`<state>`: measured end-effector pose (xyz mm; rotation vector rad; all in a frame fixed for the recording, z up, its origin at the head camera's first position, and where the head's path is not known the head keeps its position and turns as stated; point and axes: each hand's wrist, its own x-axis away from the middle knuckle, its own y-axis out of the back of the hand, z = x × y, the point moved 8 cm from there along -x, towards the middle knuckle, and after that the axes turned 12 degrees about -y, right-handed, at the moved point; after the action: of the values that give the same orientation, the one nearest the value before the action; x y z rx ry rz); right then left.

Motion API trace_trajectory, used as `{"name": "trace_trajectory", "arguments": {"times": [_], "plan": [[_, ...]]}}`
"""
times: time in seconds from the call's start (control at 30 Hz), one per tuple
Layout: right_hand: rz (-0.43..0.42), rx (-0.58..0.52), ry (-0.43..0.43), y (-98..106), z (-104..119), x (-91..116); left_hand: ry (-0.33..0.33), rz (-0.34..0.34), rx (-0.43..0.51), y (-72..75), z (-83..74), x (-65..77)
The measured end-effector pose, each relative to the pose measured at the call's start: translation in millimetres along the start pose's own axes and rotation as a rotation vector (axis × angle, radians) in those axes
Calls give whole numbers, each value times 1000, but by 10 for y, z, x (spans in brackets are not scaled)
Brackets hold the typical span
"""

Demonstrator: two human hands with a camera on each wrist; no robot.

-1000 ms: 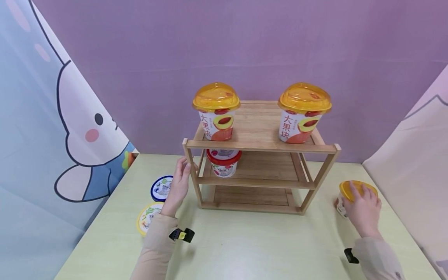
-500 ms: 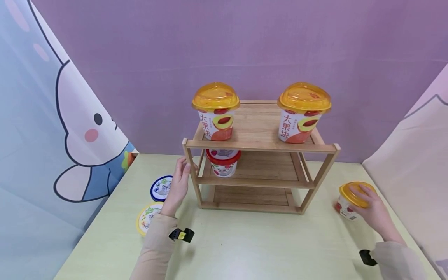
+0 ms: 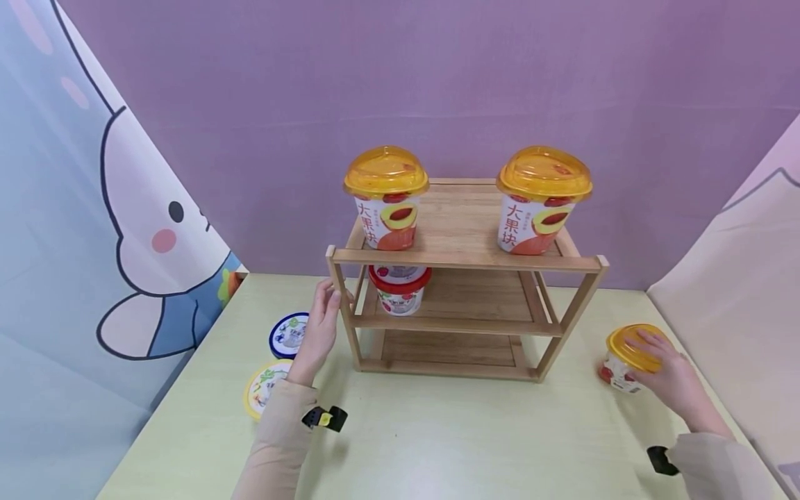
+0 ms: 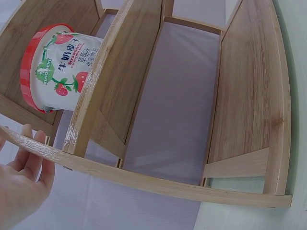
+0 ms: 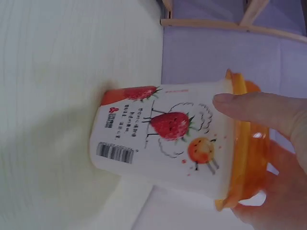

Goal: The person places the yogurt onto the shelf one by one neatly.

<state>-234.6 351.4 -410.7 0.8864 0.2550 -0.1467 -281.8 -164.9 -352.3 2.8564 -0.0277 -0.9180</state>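
Note:
My left hand (image 3: 321, 323) holds the left front post of a three-tier wooden rack (image 3: 469, 326); in the left wrist view its fingers (image 4: 33, 163) reach behind the post. On the right, my right hand (image 3: 675, 378) grips a fruit yogurt cup (image 5: 158, 134) around its yellow lid (image 3: 637, 347). The thumb presses the cup's side just below the lid, while the other fingers are partly hidden beyond it. That cup stands upright on the table, its strawberry print and barcode facing the right wrist camera.
Two large yellow-lidded cups, a left one (image 3: 387, 201) and a right one (image 3: 540, 205), stand on the rack's top. Red-lidded strawberry tubs (image 4: 62, 67) sit on the middle shelf's left end. A blue-rimmed tub (image 3: 289, 336) and a yellow-rimmed tub (image 3: 264, 389) lie left of my left arm.
My right hand has shifted right and toward me around the cup, and the cup has turned so its barcode side shows. My left hand and the rack have stayed put.

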Motion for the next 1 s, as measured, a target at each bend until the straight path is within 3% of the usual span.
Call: {"name": "trace_trajectory", "arguments": {"times": [0.1,0.3,0.4,0.7,1.0], "plan": [[-24,73,-34,16,74,-11,-2,2,-9,-8,0,-6],[-201,235,-57,99,314,0,-13,-2,-23,-7,11,-9],[-242,288,-145,100,363,-14,-16,-6,-18,-3,12,-7],[-91,331,-501,-116,189,-147,-7,-13,-6,9,-29,-3],[-11,334,-653,-221,-12,-186,11,-18,-20,-35,-275,-14]]}}
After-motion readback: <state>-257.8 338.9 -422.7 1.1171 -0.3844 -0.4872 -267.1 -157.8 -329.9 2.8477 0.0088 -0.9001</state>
